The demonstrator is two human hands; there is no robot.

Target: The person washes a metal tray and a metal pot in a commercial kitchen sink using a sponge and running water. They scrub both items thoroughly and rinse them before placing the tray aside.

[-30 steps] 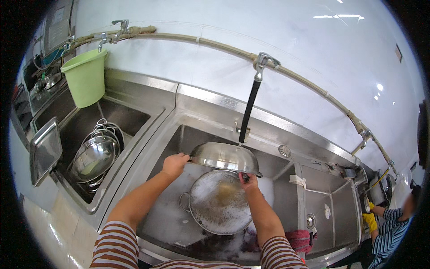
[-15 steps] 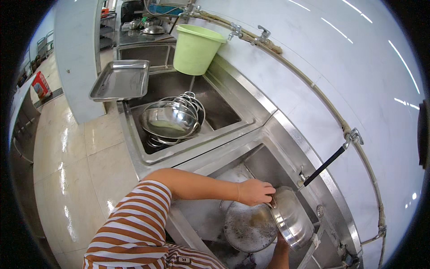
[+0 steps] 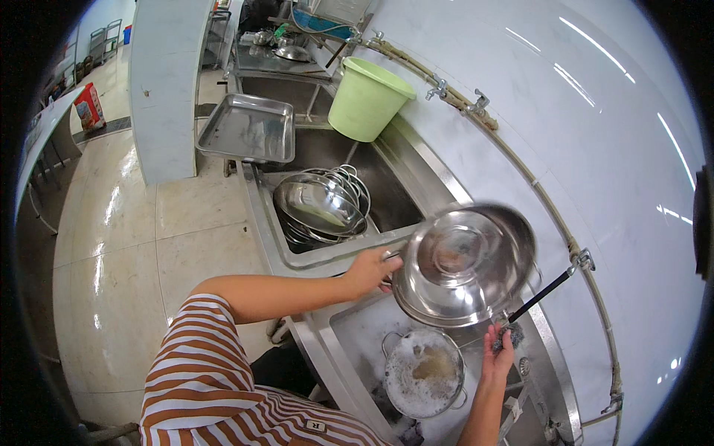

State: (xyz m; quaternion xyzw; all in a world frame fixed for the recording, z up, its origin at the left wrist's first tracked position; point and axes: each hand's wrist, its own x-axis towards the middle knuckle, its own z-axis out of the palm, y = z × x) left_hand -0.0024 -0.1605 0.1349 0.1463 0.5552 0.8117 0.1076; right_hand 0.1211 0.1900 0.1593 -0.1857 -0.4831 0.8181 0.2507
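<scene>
My left hand (image 3: 370, 270) grips the loop handle of a wide stainless steel pan (image 3: 454, 260), which it holds up and tilted above the right-hand sink (image 3: 346, 323). Below the pan's near edge is my right hand (image 3: 497, 355), fingers curled round a grey steel wool scrubber (image 3: 509, 338). Its fingertips are close to the pan's rim; whether they touch it I cannot tell. Down in the sink sits a two-handled steel pot (image 3: 424, 372) full of foamy, brownish water, with suds around it.
A second sink holds a stack of steel pans (image 3: 320, 204). A steel tray (image 3: 249, 126) lies across that sink's far left edge, and a light green bucket (image 3: 370, 100) stands behind. A black hose (image 3: 543, 293) hangs from a wall tap (image 3: 582, 260) on the right.
The pan has risen out over the sink and turned to face differently, carried by my left hand. My right hand, partly hidden behind the pan before, now shows with the scrubber. The view has shifted.
</scene>
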